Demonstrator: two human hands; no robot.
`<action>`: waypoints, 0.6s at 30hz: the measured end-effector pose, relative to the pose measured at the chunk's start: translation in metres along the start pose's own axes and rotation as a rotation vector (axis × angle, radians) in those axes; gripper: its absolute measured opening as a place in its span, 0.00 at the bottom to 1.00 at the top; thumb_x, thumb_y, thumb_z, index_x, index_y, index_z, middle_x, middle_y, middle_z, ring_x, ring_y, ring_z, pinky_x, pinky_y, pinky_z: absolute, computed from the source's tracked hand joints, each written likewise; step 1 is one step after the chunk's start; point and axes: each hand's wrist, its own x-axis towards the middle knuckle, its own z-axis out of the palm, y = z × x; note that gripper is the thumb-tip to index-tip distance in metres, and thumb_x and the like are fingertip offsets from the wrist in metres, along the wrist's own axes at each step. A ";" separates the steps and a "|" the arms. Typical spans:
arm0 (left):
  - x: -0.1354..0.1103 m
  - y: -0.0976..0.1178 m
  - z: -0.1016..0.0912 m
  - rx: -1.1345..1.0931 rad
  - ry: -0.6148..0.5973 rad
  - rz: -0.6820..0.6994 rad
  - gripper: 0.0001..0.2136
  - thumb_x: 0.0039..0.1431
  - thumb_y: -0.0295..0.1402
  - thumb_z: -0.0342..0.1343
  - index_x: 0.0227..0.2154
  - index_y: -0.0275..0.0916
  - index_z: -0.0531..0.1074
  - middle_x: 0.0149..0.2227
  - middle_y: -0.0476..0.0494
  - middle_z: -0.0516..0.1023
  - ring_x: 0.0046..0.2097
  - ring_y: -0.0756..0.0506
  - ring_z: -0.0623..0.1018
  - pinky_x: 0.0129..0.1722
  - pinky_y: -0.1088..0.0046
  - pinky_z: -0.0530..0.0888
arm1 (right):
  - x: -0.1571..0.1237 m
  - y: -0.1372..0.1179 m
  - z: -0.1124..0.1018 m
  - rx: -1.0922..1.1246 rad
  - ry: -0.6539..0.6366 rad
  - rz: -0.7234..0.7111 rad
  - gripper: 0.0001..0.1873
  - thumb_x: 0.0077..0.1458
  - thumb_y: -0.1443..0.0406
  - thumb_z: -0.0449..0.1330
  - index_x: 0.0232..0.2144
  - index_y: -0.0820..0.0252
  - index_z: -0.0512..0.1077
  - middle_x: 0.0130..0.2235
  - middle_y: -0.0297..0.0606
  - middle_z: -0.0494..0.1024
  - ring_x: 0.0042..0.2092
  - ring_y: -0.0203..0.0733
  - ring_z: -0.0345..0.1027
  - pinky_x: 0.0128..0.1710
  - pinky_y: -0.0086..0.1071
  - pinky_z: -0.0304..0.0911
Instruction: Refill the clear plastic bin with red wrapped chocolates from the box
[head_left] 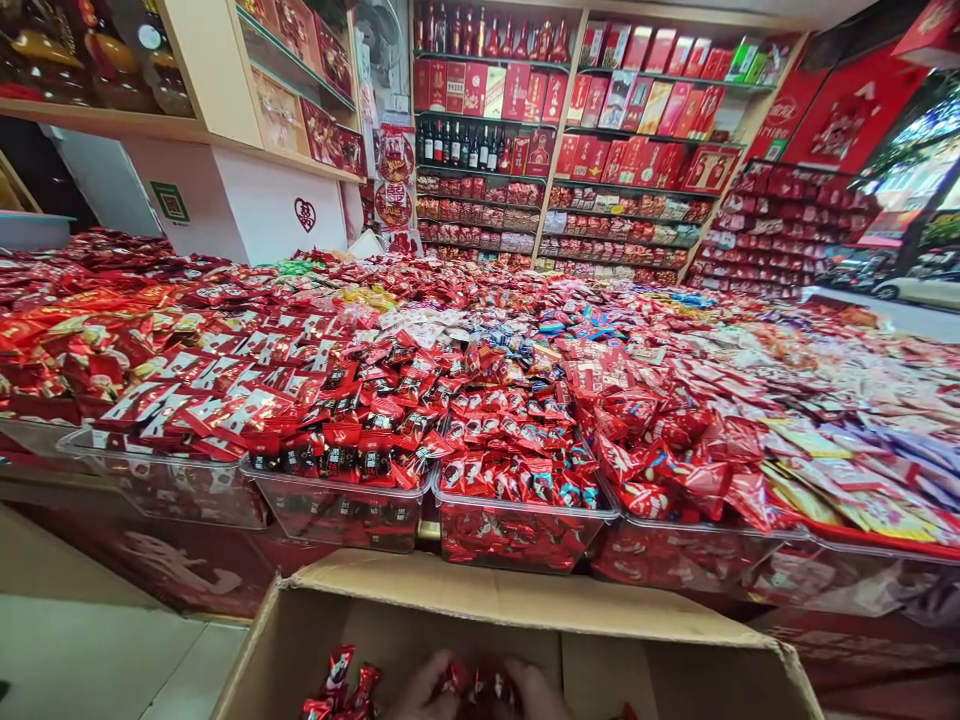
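Low in the view, both my hands are inside an open cardboard box (480,595). My left hand (426,692) has its fingers curled round red wrapped candies (454,680). Close beside it, my right hand (531,692) closes on more shiny red wrapped candies (491,688). The lower parts of both hands are cut off by the frame edge, and the fingers are slightly blurred. Loose red wrapped candies (341,685) lie in the box to the left of my left hand.
Beyond the box, clear plastic bins (525,512) heaped with wrapped sweets line the counter front. Shelves (559,120) of bottles and red gift boxes stand at the back. A white cabinet (277,205) rises at left. Tiled floor (97,650) shows at lower left.
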 end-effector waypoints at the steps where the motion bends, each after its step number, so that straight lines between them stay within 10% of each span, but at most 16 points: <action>1: 0.001 0.000 0.002 -0.015 -0.002 -0.010 0.07 0.44 0.38 0.51 0.25 0.41 0.65 0.20 0.53 0.66 0.24 0.51 0.64 0.24 0.76 0.59 | 0.002 -0.001 -0.001 0.048 -0.003 0.033 0.11 0.36 0.70 0.54 0.28 0.55 0.67 0.24 0.31 0.72 0.26 0.37 0.66 0.22 0.25 0.57; 6: 0.005 -0.006 0.011 -0.007 0.008 0.137 0.14 0.37 0.42 0.57 0.19 0.37 0.61 0.18 0.55 0.61 0.22 0.54 0.61 0.22 0.78 0.56 | 0.002 -0.005 0.006 0.291 -0.140 0.157 0.16 0.29 0.67 0.61 0.26 0.57 0.61 0.21 0.26 0.69 0.23 0.32 0.62 0.19 0.21 0.52; 18: -0.015 0.034 0.007 -0.564 0.123 -0.061 0.07 0.41 0.33 0.57 0.20 0.36 0.66 0.21 0.52 0.71 0.23 0.54 0.68 0.25 0.79 0.61 | -0.011 -0.037 -0.018 0.933 -0.176 0.317 0.17 0.41 0.54 0.56 0.23 0.64 0.61 0.21 0.35 0.72 0.18 0.29 0.61 0.17 0.23 0.50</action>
